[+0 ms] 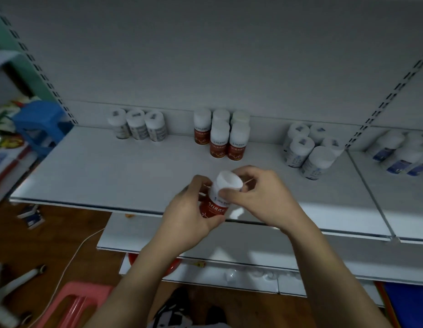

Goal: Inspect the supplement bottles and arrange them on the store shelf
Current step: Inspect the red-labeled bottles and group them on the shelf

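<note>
The red-labelled bottle (216,202) is held in the air above the front edge of the shelf (111,174), about midway along it, tilted so its white cap (229,180) leans up and toward the shelf's back edge. It looks like a small rigid plastic container: probably light, stiff enough to take a firm squeeze, and not fragile. The glossy label may be a little slippery. The wide cap and the straight body both offer good purchase. For setting it down, the body just below the cap seems the safest place to hold it, as that leaves the base free to land flat.

The left hand (189,209) cradles the lower body from the left and below, with its fingers curled round the red label. The right hand (260,195) comes in from the right and pinches the cap end, thumb across the white shoulder and fingers behind the cap. Both forearms reach forward over the front edge, with the wrists angled inward toward each other.

Near the back edge stands a matching cluster of red-labelled bottles (220,136). There are grey-labelled ones (137,125) toward the back left and blue-labelled ones (307,150) toward the right end.
</note>
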Tool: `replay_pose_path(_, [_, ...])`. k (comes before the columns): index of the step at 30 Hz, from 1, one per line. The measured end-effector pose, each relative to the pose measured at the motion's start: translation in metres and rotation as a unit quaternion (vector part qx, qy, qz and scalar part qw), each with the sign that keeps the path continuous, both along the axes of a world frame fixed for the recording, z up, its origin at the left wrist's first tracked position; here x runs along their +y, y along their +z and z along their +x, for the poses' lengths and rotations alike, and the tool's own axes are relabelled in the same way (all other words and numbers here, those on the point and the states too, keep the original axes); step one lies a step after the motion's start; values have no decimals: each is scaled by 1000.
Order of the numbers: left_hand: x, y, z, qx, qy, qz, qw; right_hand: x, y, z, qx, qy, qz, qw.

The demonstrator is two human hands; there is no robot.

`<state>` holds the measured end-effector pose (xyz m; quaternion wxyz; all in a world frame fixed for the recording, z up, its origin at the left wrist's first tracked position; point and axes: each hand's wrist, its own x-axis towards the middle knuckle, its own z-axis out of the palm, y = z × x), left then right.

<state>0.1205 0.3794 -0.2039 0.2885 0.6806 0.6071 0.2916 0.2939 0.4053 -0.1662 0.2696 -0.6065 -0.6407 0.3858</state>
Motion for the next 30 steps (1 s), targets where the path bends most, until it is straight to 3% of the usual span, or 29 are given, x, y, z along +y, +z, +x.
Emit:
replay_pose_path(6, [34,-9,-39,40,1,-44,998,44,7,-53,-152,39,56,986])
replay_pose_path(12, [73,-2,-86,217,-39,-27,975,108,10,-95,-261,48,82,961])
replay_pose_path(15, [87,-2,-103,261,-63,-23,963,139,10,-112,-326,19,95,940])
replay_pose_path(22, [104,-5,-114,260,-96,-6,961,175,4,-117,-410,-32,95,906])
replay_pose_path(30, [111,-10,-114,237,-129,11,963,172,0,-114,-437,-55,92,893])
